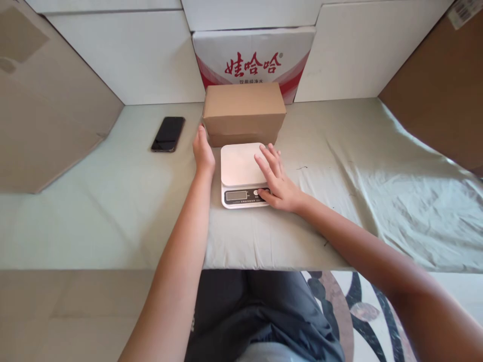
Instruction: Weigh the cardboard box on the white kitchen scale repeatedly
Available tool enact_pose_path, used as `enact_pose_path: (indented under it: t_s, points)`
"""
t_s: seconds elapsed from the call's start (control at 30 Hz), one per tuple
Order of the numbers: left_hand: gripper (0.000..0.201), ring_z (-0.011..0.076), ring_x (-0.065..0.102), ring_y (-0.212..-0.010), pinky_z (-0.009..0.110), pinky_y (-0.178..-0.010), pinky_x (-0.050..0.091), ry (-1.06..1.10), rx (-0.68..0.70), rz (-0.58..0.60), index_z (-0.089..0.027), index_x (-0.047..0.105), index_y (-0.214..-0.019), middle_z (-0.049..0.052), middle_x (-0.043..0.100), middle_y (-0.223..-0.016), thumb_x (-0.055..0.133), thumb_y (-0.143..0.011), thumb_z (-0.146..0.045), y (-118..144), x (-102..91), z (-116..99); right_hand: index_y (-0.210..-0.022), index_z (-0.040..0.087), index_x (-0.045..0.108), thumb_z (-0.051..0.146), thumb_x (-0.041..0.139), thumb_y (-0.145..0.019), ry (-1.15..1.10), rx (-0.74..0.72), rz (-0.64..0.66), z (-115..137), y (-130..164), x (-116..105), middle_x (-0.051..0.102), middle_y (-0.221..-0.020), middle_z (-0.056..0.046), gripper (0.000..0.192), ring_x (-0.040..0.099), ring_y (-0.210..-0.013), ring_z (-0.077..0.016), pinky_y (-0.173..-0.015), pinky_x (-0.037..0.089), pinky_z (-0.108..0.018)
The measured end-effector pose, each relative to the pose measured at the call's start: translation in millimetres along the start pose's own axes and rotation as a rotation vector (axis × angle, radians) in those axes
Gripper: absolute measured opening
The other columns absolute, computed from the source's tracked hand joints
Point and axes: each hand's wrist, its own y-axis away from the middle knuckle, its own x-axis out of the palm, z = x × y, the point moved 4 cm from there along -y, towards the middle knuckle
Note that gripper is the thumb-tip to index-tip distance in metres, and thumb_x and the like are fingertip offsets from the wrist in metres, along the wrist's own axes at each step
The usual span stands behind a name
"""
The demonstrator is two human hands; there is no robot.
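Observation:
A white kitchen scale (242,165) lies flat on the cloth-covered surface, its black panel and small display facing me. My right hand (278,183) is open over the scale's right side, fingers spread along the edge of the platform. Its thumb rests at the round button on the panel. Directly behind the scale stands a closed brown cardboard box (244,103). My left hand (203,151) is upright at the box's left front corner, open and apparently touching its side; some of its fingers are hidden. The scale's display shows no readable digits.
A dark phone (168,134) lies on the pale green cloth (113,216) to the left. A white and red printed carton (252,55) stands behind the brown box. Large cardboard panels (49,110) border the left and right. The cloth is wrinkled on the right.

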Motion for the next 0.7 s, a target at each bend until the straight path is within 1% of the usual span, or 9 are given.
enact_pose_path:
  t_s: [0.07, 0.1, 0.27, 0.37, 0.47, 0.53, 0.6, 0.63, 0.7]
  points:
    - [0.075, 0.0308, 0.054, -0.154, 0.042, -0.13, 0.041, -0.026, 0.065, -0.024, -0.019, 0.073, -0.126, 0.016, 0.07, -0.147, 0.053, -0.094, -0.084, 2, 1.5, -5, -0.174, 0.04, 0.008, 0.048, 0.06, -0.094, 0.01, 0.016, 0.024, 1, -1, 2, 0.0, -0.188, 0.001, 0.096, -0.008, -0.175, -0.0423, -0.137, -0.003, -0.078]
    - [0.075, 0.0308, 0.055, -0.152, 0.042, -0.129, 0.043, -0.034, 0.075, -0.02, -0.018, 0.073, -0.126, 0.015, 0.071, -0.146, 0.053, -0.094, -0.083, 3, 2.7, -6, -0.174, 0.04, 0.008, 0.048, 0.061, -0.093, 0.011, 0.028, 0.023, 1, -2, 2, -0.002, -0.188, 0.001, 0.097, -0.009, -0.174, -0.0429, -0.136, -0.003, -0.079]
    - [0.062, 0.0238, 0.063, -0.141, 0.042, -0.126, 0.046, -0.019, 0.063, -0.03, -0.014, 0.07, -0.128, 0.013, 0.073, -0.143, 0.051, -0.105, -0.068, 4, 4.2, -6, -0.174, 0.04, 0.012, 0.052, 0.066, -0.09, 0.015, 0.072, 0.001, -1, -4, 3, -0.008, -0.188, 0.001, 0.101, -0.013, -0.173, -0.0458, -0.134, -0.001, -0.082]
    - [0.06, 0.0243, 0.065, -0.14, 0.042, -0.124, 0.048, -0.028, 0.045, -0.019, -0.014, 0.071, -0.125, 0.013, 0.075, -0.14, 0.05, -0.106, -0.067, 5, 4.4, -6, -0.173, 0.04, 0.014, 0.054, 0.067, -0.089, 0.016, 0.088, -0.013, 1, -3, 5, -0.009, -0.187, 0.001, 0.101, -0.013, -0.173, -0.0477, -0.133, -0.003, -0.084]
    - [0.061, 0.0263, 0.065, -0.14, 0.042, -0.124, 0.048, -0.042, 0.04, -0.008, -0.016, 0.073, -0.12, 0.013, 0.075, -0.137, 0.052, -0.103, -0.07, 7, 5.3, -7, -0.173, 0.042, 0.014, 0.061, 0.069, -0.088, -0.002, 0.114, -0.026, 3, -2, 3, -0.006, -0.188, 0.001, 0.104, -0.011, -0.173, -0.0482, -0.133, -0.003, -0.084]
    - [0.061, 0.028, 0.065, -0.14, 0.043, -0.125, 0.047, -0.029, 0.044, -0.009, -0.017, 0.075, -0.12, 0.014, 0.075, -0.138, 0.055, -0.101, -0.071, 8, 5.9, -9, -0.173, 0.041, 0.014, 0.069, 0.072, -0.084, -0.028, 0.129, -0.066, 0, -1, -2, -0.003, -0.188, -0.001, 0.109, -0.01, -0.173, -0.0482, -0.134, -0.002, -0.083]
    - [0.061, 0.0295, 0.064, -0.142, 0.044, -0.126, 0.047, -0.013, 0.046, -0.014, -0.018, 0.075, -0.121, 0.015, 0.074, -0.14, 0.057, -0.099, -0.072, 9, 6.5, -10, -0.173, 0.04, 0.013, 0.076, 0.071, -0.082, -0.081, 0.144, -0.149, -8, -2, -11, 0.001, -0.188, -0.002, 0.113, -0.006, -0.174, -0.0462, -0.137, 0.001, -0.08]
    - [0.061, 0.0299, 0.064, -0.143, 0.044, -0.126, 0.046, -0.009, 0.043, -0.02, -0.018, 0.075, -0.122, 0.015, 0.074, -0.142, 0.058, -0.098, -0.072, 9, 6.6, -11, -0.172, 0.039, 0.013, 0.079, 0.068, -0.083, -0.122, 0.159, -0.197, -15, -4, -14, 0.003, -0.188, -0.002, 0.112, -0.004, -0.174, -0.0439, -0.139, 0.003, -0.077]
    - [0.06, 0.0301, 0.063, -0.144, 0.044, -0.127, 0.046, -0.008, 0.031, -0.021, -0.019, 0.076, -0.121, 0.015, 0.073, -0.142, 0.059, -0.098, -0.072, 9, 7.1, -11, -0.171, 0.039, 0.013, 0.08, 0.06, -0.088, -0.235, 0.225, -0.283, -34, -12, -17, 0.008, -0.187, -0.001, 0.104, 0.001, -0.176, -0.0378, -0.142, 0.009, -0.07]
